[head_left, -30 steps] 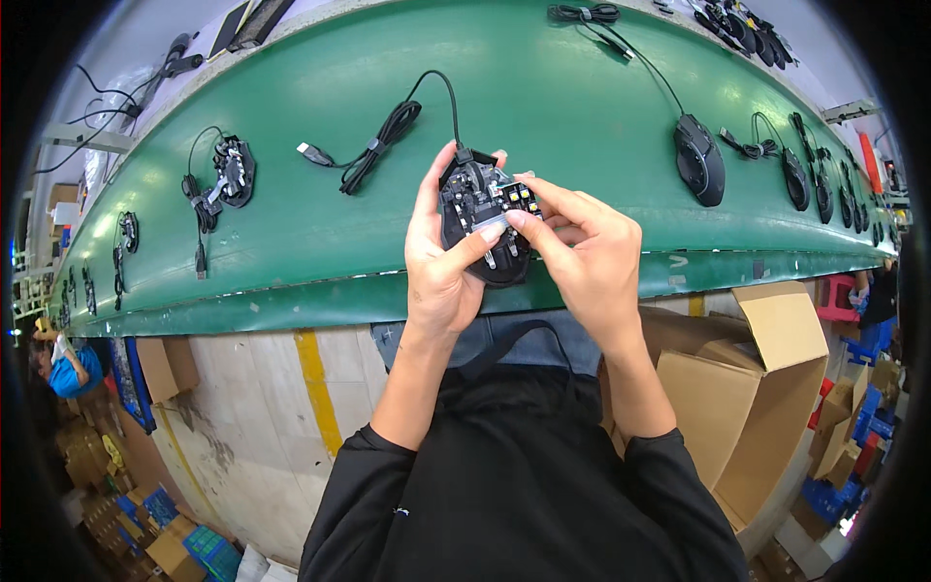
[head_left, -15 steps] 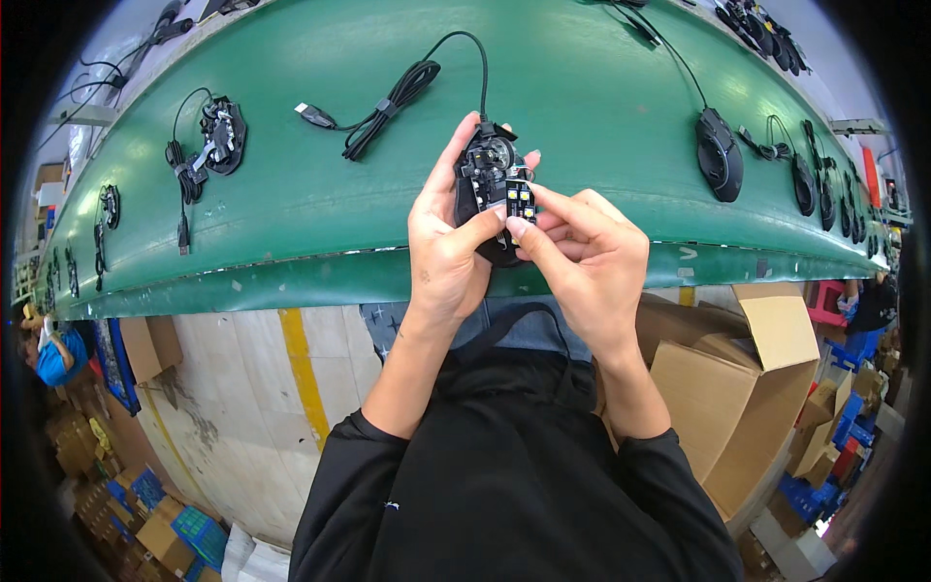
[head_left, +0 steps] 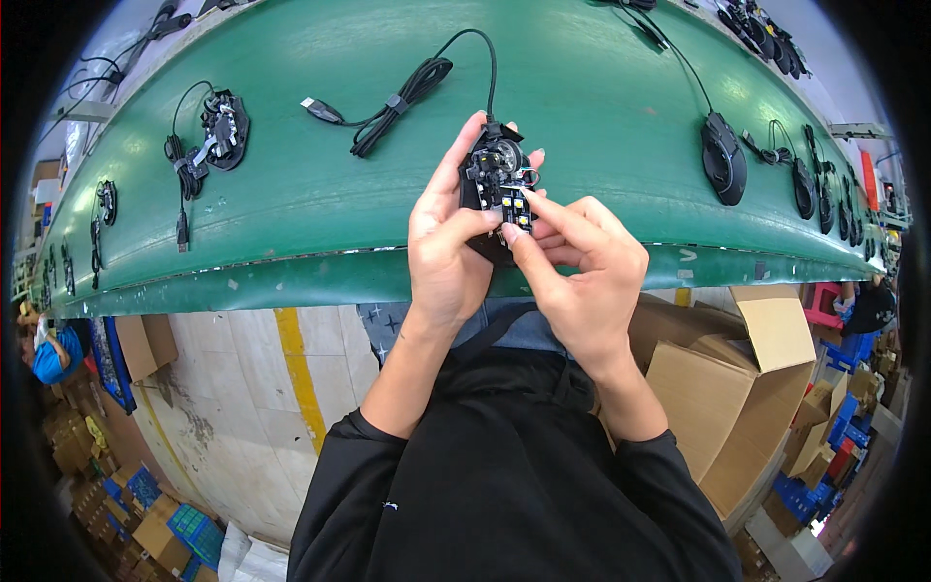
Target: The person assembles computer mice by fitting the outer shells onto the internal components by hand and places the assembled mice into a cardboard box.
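I hold an opened black computer mouse base above the near edge of the green conveyor belt. Its circuit board with white switches faces up. My left hand grips the base from the left side. My right hand presses thumb and forefinger on the small circuit board at the base's lower right. The mouse's black cable runs up and left to a bundled coil with a plug lying on the belt.
Another open mouse base with cable lies on the belt at left, more further left. A closed black mouse and several others lie at right. Open cardboard boxes stand on the floor at right.
Both hands and the mouse base have shifted slightly right and up in view. My right fingers have moved onto the small circuit board.
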`<action>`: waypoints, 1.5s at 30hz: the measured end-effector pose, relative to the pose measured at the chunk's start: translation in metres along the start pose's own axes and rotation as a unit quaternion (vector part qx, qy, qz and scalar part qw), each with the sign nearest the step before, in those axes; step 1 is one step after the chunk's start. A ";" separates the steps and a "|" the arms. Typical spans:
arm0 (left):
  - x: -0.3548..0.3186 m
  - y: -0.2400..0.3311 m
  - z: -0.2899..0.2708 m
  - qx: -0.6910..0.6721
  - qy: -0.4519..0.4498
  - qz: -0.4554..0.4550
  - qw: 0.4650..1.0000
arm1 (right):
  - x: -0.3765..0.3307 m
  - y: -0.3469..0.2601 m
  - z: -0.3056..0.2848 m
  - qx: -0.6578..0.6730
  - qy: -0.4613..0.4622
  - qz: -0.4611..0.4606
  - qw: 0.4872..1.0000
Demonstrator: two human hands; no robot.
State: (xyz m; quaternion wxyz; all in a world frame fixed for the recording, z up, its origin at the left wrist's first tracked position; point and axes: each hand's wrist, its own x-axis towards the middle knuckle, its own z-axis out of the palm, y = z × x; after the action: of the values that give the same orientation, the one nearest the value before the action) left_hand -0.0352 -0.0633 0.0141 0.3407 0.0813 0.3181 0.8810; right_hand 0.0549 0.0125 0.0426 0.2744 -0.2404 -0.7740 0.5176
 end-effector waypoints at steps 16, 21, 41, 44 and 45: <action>-0.003 0.006 -0.005 -0.038 -0.030 0.006 0.999 | -0.003 -0.014 0.011 -0.078 0.021 -0.042 0.996; -0.006 0.004 -0.005 -0.006 -0.062 0.027 0.998 | -0.004 -0.027 0.021 -0.273 0.013 -0.125 0.954; -0.004 0.023 -0.011 -0.053 -0.045 -0.038 0.997 | 0.016 0.002 0.010 -0.103 -0.002 -0.138 0.985; -0.005 0.020 -0.011 -0.077 -0.029 0.017 0.996 | 0.012 -0.004 0.008 -0.248 -0.062 -0.270 0.928; -0.004 0.022 -0.011 -0.061 -0.021 0.029 0.997 | 0.005 -0.017 0.009 -0.280 -0.096 -0.251 0.922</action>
State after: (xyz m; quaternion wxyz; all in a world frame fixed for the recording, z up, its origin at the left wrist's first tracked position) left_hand -0.0482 -0.0834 0.0193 0.3254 0.0877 0.2540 0.9066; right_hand 0.0439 0.0038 0.0562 0.2413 -0.0544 -0.9448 0.2146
